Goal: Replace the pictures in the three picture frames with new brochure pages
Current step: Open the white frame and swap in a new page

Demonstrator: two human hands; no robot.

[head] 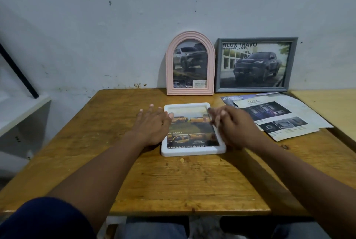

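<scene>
Left hand (152, 125) rests flat and relaxed at the white frame's (192, 151) left edge, while right hand (233, 127) lies loose over its right edge, gripping nothing. Pink frame (169, 65) and grey frame (292, 65) stand filled at the wall, so I reckon this flat one's the last. Loose pages (279, 115) crowd my right; the table (173, 181) gives room left and toward me.

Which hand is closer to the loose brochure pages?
Right. The right hand is at the right edge of the white frame, beside the pages; the left hand is at its left edge.

3 picture frames (192, 151); 2 hands (154, 125); roughly 3 loose brochure pages (269, 113).
</scene>
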